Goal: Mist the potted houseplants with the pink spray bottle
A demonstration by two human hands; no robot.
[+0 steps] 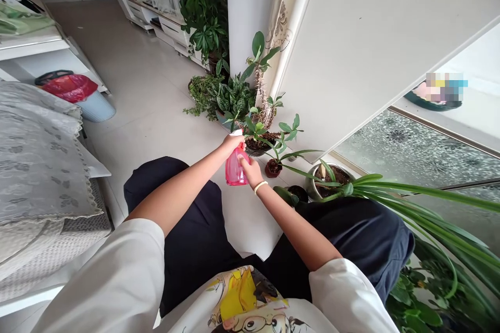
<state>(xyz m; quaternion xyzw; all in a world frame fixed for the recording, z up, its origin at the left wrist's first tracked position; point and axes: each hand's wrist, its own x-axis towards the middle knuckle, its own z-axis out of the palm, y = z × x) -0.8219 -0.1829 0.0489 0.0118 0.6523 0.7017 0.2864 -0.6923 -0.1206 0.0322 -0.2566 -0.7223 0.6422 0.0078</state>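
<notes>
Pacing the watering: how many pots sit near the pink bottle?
4: dark pot just past the bottle, small reddish pot beside it, grey pot farther right, small black pot before it. Leaves may hide others.

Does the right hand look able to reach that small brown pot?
Probably yes: the right hand, on the pink bottle, sits just beside the pot, nothing between them.

we are looking into a home's living room: potted plants point(234, 96) are crowding the tiled floor point(148, 93), a lace-draped sofa point(35, 156) and white cabinets point(164, 23) are lining its edges.
</notes>
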